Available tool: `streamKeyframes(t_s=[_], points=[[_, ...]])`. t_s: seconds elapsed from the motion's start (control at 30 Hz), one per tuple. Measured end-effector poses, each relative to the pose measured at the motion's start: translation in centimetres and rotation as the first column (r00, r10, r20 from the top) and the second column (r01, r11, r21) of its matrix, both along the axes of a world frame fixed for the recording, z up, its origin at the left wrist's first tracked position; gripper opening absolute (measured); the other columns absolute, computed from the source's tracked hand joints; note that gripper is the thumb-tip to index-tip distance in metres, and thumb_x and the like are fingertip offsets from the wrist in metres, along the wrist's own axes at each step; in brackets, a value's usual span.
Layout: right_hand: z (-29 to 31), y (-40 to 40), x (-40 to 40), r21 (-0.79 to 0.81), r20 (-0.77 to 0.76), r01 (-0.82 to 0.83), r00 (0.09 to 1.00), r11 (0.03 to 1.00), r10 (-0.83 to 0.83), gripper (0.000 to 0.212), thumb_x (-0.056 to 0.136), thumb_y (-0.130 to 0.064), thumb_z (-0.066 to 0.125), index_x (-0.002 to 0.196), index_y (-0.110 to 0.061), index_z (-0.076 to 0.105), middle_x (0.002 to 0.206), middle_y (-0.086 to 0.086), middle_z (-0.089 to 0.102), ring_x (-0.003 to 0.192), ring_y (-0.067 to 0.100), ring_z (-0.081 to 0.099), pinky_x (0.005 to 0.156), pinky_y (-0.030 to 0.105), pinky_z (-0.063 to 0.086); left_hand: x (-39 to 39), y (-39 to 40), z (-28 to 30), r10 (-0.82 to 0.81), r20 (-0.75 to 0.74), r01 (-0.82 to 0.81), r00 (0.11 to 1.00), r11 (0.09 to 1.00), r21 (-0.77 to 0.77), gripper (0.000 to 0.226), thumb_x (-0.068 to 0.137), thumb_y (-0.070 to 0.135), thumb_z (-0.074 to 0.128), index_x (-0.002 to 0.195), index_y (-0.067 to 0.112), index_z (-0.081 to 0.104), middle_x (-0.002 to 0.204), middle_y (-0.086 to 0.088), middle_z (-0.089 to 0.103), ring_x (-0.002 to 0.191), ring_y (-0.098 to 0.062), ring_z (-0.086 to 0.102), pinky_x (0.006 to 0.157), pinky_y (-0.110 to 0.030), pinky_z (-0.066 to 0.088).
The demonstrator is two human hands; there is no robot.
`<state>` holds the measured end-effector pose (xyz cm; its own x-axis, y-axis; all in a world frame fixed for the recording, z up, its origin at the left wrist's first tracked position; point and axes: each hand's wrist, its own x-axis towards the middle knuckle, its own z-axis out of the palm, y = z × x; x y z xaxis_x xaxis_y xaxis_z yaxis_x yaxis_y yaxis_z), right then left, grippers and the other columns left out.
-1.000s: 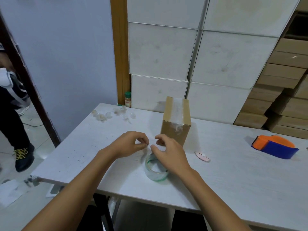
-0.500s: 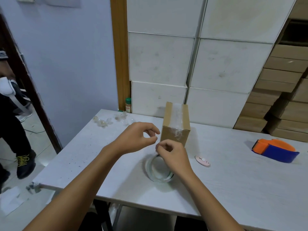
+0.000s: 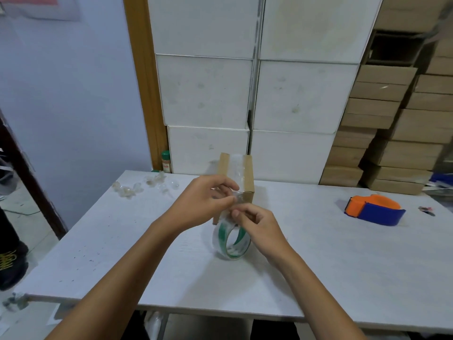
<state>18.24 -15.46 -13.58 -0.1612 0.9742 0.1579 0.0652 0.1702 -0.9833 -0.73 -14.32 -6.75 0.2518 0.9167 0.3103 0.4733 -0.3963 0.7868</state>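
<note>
Item 1: tape roll (image 3: 231, 244), clear w/ green core, on edge on table (image 3: 318, 278), directly under R fingertips. R hand (image 3: 259, 224) is curled over its top rim, gripping it, I'd say to steady it. L hand (image 3: 203, 202): thumb + forefinger pinch the loose tape end (image 3: 237, 197) just above R fingers, prob. to peel it.
Item 2: cardboard box (image 3: 248, 173), just beyond both hands' fingertips, upright, taped shut; contents hidden from me.

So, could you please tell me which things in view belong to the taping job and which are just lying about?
In use:
- clear tape roll, standing on edge, held by the right hand
- loose tape end, pinched by the left hand
- taped cardboard box, just behind

Lying about:
- orange and blue tape dispenser
- crumpled tape scraps
- green-capped bottle
</note>
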Motion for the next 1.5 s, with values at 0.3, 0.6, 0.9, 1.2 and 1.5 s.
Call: streamKeyframes(t_s=[0.3, 0.6, 0.9, 1.2, 1.5], points=[[-0.9, 0.0, 0.0, 0.008, -0.037, -0.013, 0.999, 1.000, 0.013, 0.015, 0.103, -0.019, 0.070, 0.098, -0.013, 0.083, 0.092, -0.004, 0.083, 0.090, 0.004, 0.075, 0.085, 0.019, 0.056, 0.4, -0.5, -0.9, 0.063, 0.051, -0.062, 0.997, 0.998, -0.028, 0.016, 0.094, 0.020, 0.077, 0.109, 0.024, 0.076, 0.093, 0.001, 0.078, 0.072, -0.018, 0.079, 0.067, -0.044, 0.068], [-1.7, 0.3, -0.3, 0.036, -0.042, -0.060, 0.997, 0.998, 0.062, 0.020, 0.106, -0.025, 0.067, 0.101, -0.010, 0.080, 0.107, 0.023, 0.076, 0.095, 0.016, 0.068, 0.092, 0.032, 0.052, 0.1, -0.7, -1.7, 0.079, 0.092, -0.076, 0.993, 0.997, -0.027, 0.010, 0.099, 0.021, 0.071, 0.101, 0.024, 0.062, 0.093, -0.002, 0.079, 0.069, -0.019, 0.078, 0.059, -0.024, 0.057], [-1.3, 0.1, -0.8, 0.079, -0.028, -0.056, 0.998, 0.995, 0.058, 0.021, 0.107, -0.017, 0.065, 0.093, -0.023, 0.079, 0.092, -0.005, 0.078, 0.091, 0.007, 0.070, 0.087, 0.021, 0.054, -0.9, -0.1, -2.4, 0.004, -0.035, -0.005, 0.999, 0.999, -0.038, 0.022, 0.099, 0.022, 0.068, 0.113, 0.032, 0.082, 0.104, 0.011, 0.082, 0.094, -0.006, 0.078, 0.084, -0.026, 0.063], [-1.8, 0.1, -0.4, 0.109, 0.005, -0.070, 0.998, 0.992, 0.070, 0.017, 0.108, -0.018, 0.061, 0.097, -0.016, 0.074, 0.106, 0.013, 0.074, 0.098, 0.015, 0.066, 0.092, 0.027, 0.050, -1.8, -0.4, -2.2, -0.075, -0.121, 0.072, 0.990, 0.997, -0.030, 0.023, 0.094, 0.025, 0.076, 0.115, 0.032, 0.080, 0.105, 0.017, 0.079, 0.103, -0.003, 0.073, 0.097, -0.027, 0.060], [-2.0, 0.1, 0.1, 0.104, 0.039, -0.038, 0.999, 0.994, 0.034, 0.015, 0.107, -0.018, 0.064, 0.104, -0.021, 0.078, 0.107, 0.008, 0.077, 0.109, 0.035, 0.068, 0.101, 0.050, 0.054, -1.7, 0.0, -2.5, -0.082, -0.223, 0.101, 0.971, 0.992, 0.074, 0.016, 0.096, 0.033, 0.075, 0.110, 0.030, 0.084, 0.099, 0.016, 0.078, 0.099, -0.006, 0.071, 0.088, -0.020, 0.056]])
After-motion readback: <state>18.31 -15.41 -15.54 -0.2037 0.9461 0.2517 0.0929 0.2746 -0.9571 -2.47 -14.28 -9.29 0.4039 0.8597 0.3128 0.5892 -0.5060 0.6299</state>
